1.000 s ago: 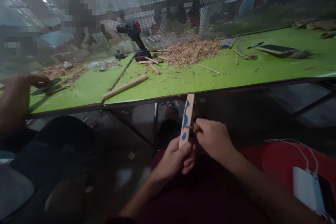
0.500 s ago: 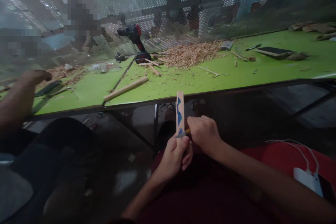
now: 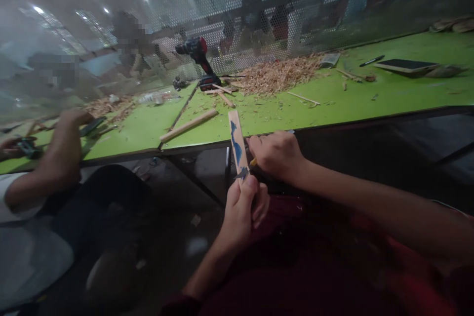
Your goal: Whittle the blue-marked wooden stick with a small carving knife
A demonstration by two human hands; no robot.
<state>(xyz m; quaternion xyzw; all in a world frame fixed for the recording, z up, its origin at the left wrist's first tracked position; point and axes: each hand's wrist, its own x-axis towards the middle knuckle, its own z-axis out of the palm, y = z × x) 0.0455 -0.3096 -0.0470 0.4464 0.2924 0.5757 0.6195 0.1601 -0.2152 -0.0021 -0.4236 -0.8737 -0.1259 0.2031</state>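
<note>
A flat wooden strip with blue markings stands up from my left hand, whose fingers are wrapped round its lower end. My right hand is closed on the yellow handle of a small knife, just right of the strip. The knife's blade lies across the strip's lower part, right above my left thumb. Both hands are over my lap, in front of the green table's near edge.
On the table are a cordless drill, wood shavings, a wooden rod, a phone-like dark slab and a pen. Another person's arm rests at the left. A mesh screen rises behind the table.
The view has shifted, so the table's things appear farther right. Both hands have risen slightly with the strip, which now leans left at the top. More of the other person shows.
</note>
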